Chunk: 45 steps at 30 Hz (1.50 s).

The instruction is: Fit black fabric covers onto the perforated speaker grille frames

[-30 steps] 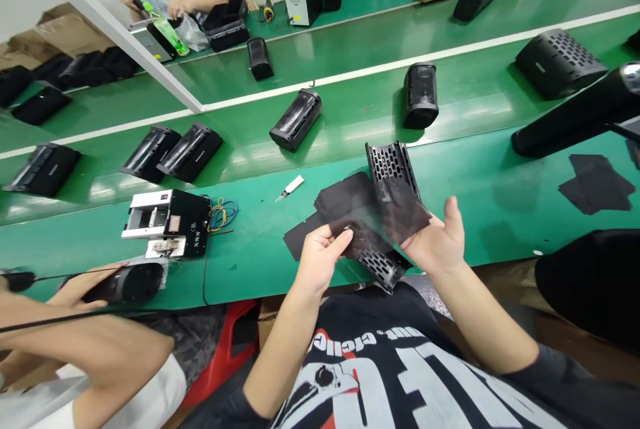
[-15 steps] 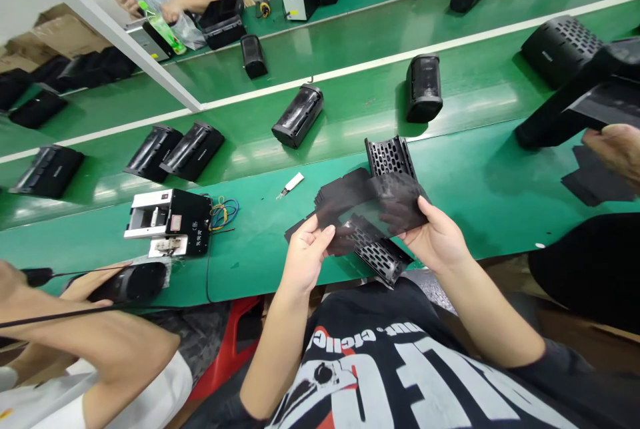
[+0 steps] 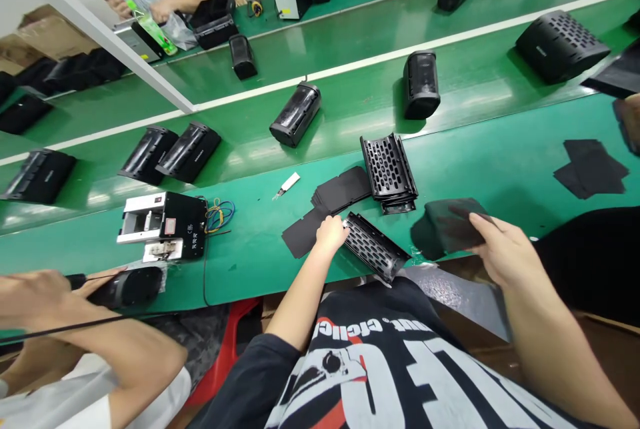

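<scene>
My right hand (image 3: 505,249) pinches the edge of a thin, dark, see-through mesh sheet (image 3: 447,223), held off to the right above the table's front edge. My left hand (image 3: 331,234) is closed on the upper left corner of a curved black perforated grille (image 3: 375,249), which lies slanted near the table edge. Behind it stands a small stack of similar grilles (image 3: 389,169). Beside my left hand, dark sheets (image 3: 343,190) lie fanned out on the green table, partly covered by the hand.
A white-and-black machine (image 3: 165,225) with coiled wires stands left, and a small white-handled tool (image 3: 289,183) lies near the middle. Black speaker-like housings (image 3: 296,114) rest along the green line behind. More dark sheets (image 3: 591,167) lie right. A co-worker's arms (image 3: 100,322) are at left.
Both hands held the mesh sheet earlier. My left hand has let go and closed on the slanted grille; my right hand has carried the sheet rightward. The co-worker's black part at right has moved away.
</scene>
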Motion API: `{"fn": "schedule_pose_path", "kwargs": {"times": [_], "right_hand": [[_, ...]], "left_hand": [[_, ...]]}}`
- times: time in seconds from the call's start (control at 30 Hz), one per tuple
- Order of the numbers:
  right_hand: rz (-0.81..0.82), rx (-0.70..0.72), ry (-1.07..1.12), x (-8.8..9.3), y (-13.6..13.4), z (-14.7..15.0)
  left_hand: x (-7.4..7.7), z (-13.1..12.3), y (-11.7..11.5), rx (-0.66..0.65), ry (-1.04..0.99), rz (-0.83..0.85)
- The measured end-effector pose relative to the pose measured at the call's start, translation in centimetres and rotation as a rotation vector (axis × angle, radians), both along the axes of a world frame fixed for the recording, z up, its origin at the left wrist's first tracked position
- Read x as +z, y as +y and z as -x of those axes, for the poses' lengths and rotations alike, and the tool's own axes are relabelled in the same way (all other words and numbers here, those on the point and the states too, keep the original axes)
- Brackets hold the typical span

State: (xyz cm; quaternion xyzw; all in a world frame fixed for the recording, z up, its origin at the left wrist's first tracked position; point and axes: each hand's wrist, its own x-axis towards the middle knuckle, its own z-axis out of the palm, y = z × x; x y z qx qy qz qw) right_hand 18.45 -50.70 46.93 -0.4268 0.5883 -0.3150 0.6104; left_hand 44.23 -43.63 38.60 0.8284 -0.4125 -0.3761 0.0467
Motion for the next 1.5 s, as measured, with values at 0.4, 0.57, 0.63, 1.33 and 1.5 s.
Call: {"fn": "schedule_pose_path", "kwargs": {"times": [0.4,0.57,0.63,1.33,1.5], "right_hand": [[0.592,0.784,0.486,-9.4,8.4,-11.9],[0.589,0.911,0.402,-8.8,9.1,-10.4],[0.677,0.844,0.376,-8.1,8.5,-9.4],[0.035,0.421,-0.142,-5.5,1.1,-6.2],[0.018,0.447,-0.079,-4.8,1.1,-6.1]], "left_hand": [[-0.8,-0.1,0.1,0.177,0.212,0.174],[-0.2,-0.3,1.2,0.295,0.405,0.238],[0.1,-0.6,1.8,0.362,0.487,0.271],[6.0,-1.3,6.2,0.789,0.889,0.473],[6.1,-1.6,6.7,0.651,0.819,0.419]]}}
